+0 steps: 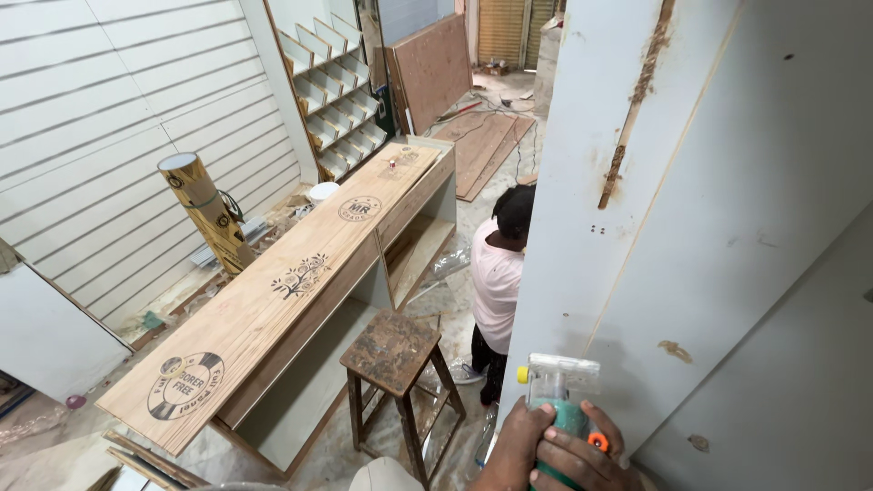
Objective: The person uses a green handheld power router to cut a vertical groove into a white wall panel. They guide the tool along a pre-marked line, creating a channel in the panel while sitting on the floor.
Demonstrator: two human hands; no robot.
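White laminate panel (691, 209) stands at twelve o'clock as my two hands, left (518, 445) and right (582, 455), wrap their fingers closed around a green trimmer (566, 400), its clear base pressed to the panel's edge. Trimming that edge looks under way; steady pressure seems needed. At nine o'clock, a wooden stool (393, 350); beyond, a co-worker (498, 282).

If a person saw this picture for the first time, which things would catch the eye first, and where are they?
At the bottom right, both hands, the left hand and the right hand, clasp a small green power tool with a clear base, pressed against a tall white panel that fills the right side. On the left, a long plywood counter runs away from the camera, with a worn wooden stool beside it. A person in a pink shirt stands behind the panel's edge.
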